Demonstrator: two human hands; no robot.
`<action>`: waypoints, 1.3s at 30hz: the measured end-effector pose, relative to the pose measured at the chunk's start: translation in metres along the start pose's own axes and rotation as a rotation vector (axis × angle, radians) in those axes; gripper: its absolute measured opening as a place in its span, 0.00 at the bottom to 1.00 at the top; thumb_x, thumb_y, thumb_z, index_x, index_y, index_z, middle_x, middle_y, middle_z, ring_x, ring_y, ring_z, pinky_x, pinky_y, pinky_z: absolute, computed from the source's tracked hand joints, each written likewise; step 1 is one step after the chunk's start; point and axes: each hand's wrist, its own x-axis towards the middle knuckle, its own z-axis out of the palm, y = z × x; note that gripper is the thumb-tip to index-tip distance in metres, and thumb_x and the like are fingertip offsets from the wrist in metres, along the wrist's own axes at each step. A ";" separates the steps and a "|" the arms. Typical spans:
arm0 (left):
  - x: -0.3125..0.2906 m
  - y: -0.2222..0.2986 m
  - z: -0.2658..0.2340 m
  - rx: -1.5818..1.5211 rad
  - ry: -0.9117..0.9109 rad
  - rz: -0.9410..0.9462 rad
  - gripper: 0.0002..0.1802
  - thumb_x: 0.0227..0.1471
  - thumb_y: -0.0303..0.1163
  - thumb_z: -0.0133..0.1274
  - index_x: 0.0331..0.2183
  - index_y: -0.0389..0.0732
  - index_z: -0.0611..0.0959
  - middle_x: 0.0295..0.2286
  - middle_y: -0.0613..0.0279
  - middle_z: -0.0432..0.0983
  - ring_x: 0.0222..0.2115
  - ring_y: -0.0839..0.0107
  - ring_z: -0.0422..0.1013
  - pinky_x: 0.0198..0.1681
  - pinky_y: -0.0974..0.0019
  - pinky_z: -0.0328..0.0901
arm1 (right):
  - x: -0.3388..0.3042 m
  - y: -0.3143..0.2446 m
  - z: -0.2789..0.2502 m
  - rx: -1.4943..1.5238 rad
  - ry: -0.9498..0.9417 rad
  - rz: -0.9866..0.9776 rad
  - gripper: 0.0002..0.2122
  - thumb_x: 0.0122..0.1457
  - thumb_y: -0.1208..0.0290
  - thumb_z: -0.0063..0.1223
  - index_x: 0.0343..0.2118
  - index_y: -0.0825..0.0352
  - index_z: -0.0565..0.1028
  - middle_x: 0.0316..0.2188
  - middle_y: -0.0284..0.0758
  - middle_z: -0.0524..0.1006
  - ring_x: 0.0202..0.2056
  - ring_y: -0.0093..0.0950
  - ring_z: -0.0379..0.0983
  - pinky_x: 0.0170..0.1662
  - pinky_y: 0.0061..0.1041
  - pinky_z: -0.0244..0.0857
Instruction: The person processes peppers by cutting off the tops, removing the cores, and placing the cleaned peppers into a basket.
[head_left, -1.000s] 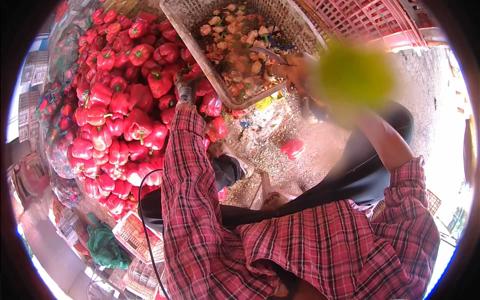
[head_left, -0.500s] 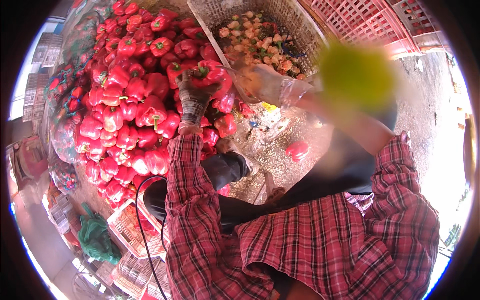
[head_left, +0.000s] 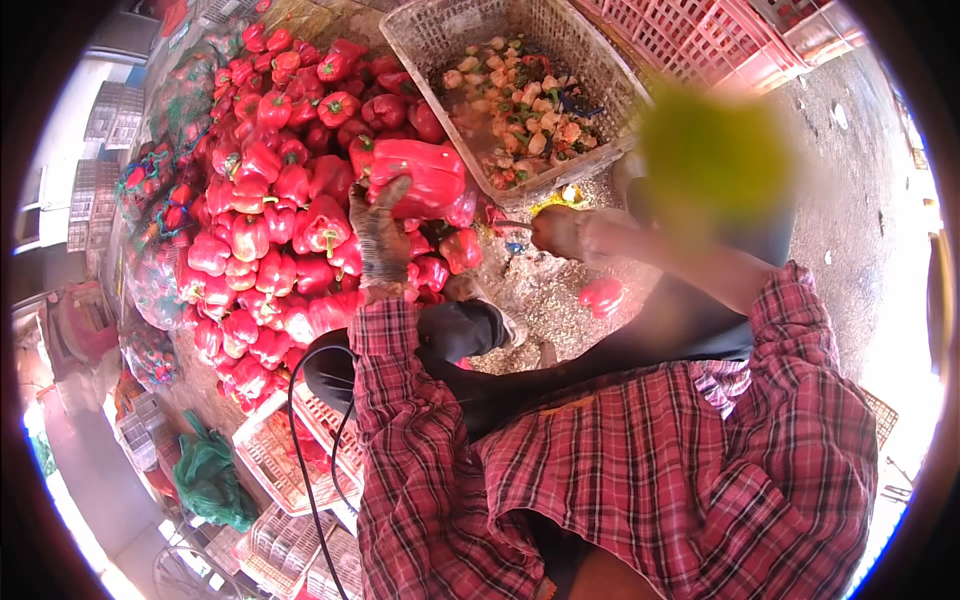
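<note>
My left hand (head_left: 382, 238), in a dark, worn glove, holds a big red bell pepper (head_left: 425, 175) from below and its left side, with the thumb against it. The pepper is up over the right edge of a large heap of red bell peppers (head_left: 270, 225). To the right, my right hand (head_left: 562, 233) is closed around a thin, dark, narrow tool that looks like a small knife (head_left: 514, 224). Its tip points left toward the heap, apart from the held pepper. One loose red pepper (head_left: 601, 297) lies on the ground beneath my right forearm.
Beyond my hands stands a dirty pale crate (head_left: 420, 70) holding cut pepper cores and stems (head_left: 535, 115). Red crates (head_left: 690, 45) are at the far right. Netted sacks (head_left: 160, 265) line the heap's left side. A yellow-green blur covers part of the upper right.
My right hand has drawn back right and nearer from beside the pepper and crate edge. The held pepper has turned, its green stem end no longer showing. The view has shifted slightly.
</note>
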 end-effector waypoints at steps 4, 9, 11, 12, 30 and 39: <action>-0.028 0.020 -0.015 0.201 0.056 0.075 0.29 0.35 0.18 0.65 0.41 0.41 0.69 0.33 0.64 0.74 0.32 0.72 0.73 0.35 0.72 0.71 | -0.031 -0.007 -0.136 0.809 0.502 0.352 0.15 0.53 0.59 0.54 0.32 0.69 0.76 0.24 0.43 0.77 0.30 0.39 0.76 0.33 0.36 0.69; -0.046 -0.017 0.027 0.318 -0.249 0.154 0.28 0.35 0.16 0.61 0.42 0.39 0.70 0.37 0.62 0.70 0.36 0.71 0.71 0.38 0.69 0.72 | -0.036 0.002 -0.187 0.965 0.487 0.456 0.33 0.43 0.53 0.63 0.51 0.67 0.69 0.30 0.46 0.78 0.34 0.39 0.77 0.38 0.34 0.69; -0.056 -0.023 0.034 0.248 -0.337 0.038 0.26 0.36 0.16 0.55 0.41 0.40 0.70 0.37 0.62 0.70 0.38 0.68 0.72 0.40 0.67 0.73 | -0.040 0.008 -0.169 0.977 0.496 0.393 0.37 0.39 0.54 0.64 0.53 0.66 0.66 0.32 0.46 0.78 0.35 0.38 0.77 0.40 0.33 0.69; -0.059 -0.024 0.035 0.179 -0.356 -0.041 0.25 0.36 0.16 0.54 0.41 0.40 0.70 0.37 0.62 0.70 0.38 0.68 0.72 0.40 0.67 0.72 | -0.042 0.009 -0.161 0.983 0.500 0.359 0.39 0.37 0.55 0.65 0.55 0.66 0.65 0.33 0.46 0.78 0.35 0.38 0.77 0.40 0.33 0.69; -0.048 -0.032 0.031 0.047 -0.309 0.097 0.32 0.33 0.16 0.58 0.45 0.41 0.70 0.43 0.61 0.69 0.44 0.67 0.69 0.47 0.62 0.68 | -0.036 0.028 -0.178 1.728 0.539 0.747 0.23 0.55 0.57 0.58 0.47 0.71 0.73 0.35 0.37 0.78 0.25 0.22 0.69 0.31 0.24 0.69; -0.040 -0.054 0.036 0.740 -0.269 0.544 0.54 0.28 0.39 0.73 0.54 0.35 0.62 0.47 0.51 0.66 0.48 0.63 0.66 0.50 0.60 0.64 | -0.016 0.012 -0.195 1.584 0.301 0.524 0.19 0.42 0.55 0.67 0.27 0.68 0.78 0.16 0.36 0.72 0.16 0.27 0.68 0.19 0.30 0.60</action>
